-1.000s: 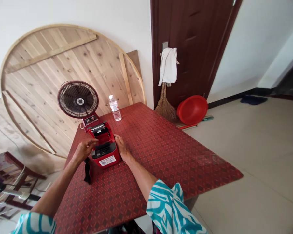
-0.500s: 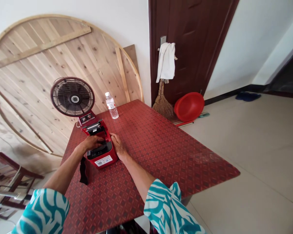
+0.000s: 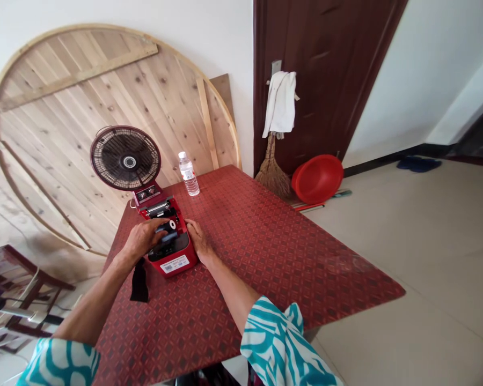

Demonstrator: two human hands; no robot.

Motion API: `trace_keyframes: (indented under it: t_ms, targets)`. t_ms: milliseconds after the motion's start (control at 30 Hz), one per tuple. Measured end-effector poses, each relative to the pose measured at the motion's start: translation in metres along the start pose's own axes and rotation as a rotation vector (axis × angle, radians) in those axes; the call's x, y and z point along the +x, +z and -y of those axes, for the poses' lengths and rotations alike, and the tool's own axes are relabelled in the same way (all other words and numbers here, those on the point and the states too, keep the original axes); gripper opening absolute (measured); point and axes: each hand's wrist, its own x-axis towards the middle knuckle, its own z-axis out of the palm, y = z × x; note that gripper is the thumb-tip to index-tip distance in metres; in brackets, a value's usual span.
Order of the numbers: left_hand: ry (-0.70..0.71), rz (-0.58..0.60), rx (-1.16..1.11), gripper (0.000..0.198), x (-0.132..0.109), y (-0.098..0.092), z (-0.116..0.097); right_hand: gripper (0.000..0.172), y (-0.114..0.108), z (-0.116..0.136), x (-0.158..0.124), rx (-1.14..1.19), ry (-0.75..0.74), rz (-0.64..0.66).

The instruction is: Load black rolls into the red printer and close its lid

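A red and black label printer (image 3: pixel 192 259) stands on the table with its cover raised and its inside showing. My left hand (image 3: pixel 145 236) is closed on a dark ribbon roll (image 3: pixel 168 227) with a white core, at the printer's opening. The far end of that roll shows; the fingertips cover the rest. Against the printer's right wall, my right hand (image 3: pixel 199 242) grips its edge. A crumpled black strip (image 3: pixel 139 281) hangs out at the printer's left side onto the table.
The red patterned table (image 3: pixel 290 257) carries a fan (image 3: pixel 127 161) behind the printer and a water bottle (image 3: pixel 189 174) beside it. A round wooden panel (image 3: pixel 84 107) leans on the wall. Near the door are a straw broom (image 3: pixel 272 171) and a red basin (image 3: pixel 320 178).
My left hand has risen from inside the printer, bringing the ribbon roll's white core into view. My right hand stays on the printer's side. The view has shifted slightly.
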Motion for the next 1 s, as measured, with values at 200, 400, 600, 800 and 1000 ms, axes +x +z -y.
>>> trace_keyframes:
  t_ms: [200,400,600,800,1000]
  targets:
    - [-0.293,-0.373,-0.295,0.054,-0.030,-0.015,0.037,0.040,-0.002,0.000,-0.001,0.012,0.011,0.009]
    - [-0.508,-0.252,-0.294,0.032,-0.026,0.013,0.086,0.041,-0.004,-0.007,-0.001,0.034,0.028,0.017]
    - [-0.580,0.047,0.030,0.023,-0.011,0.041,0.083,0.042,-0.005,-0.006,-0.002,0.005,0.047,0.023]
    - [-0.512,-0.082,-0.433,0.056,-0.027,0.040,0.092,0.043,-0.005,-0.002,-0.003,-0.007,0.058,0.019]
    - [-0.535,-0.386,-0.848,0.074,-0.090,0.045,0.109,0.040,-0.004,-0.003,-0.003,0.033,0.063,0.009]
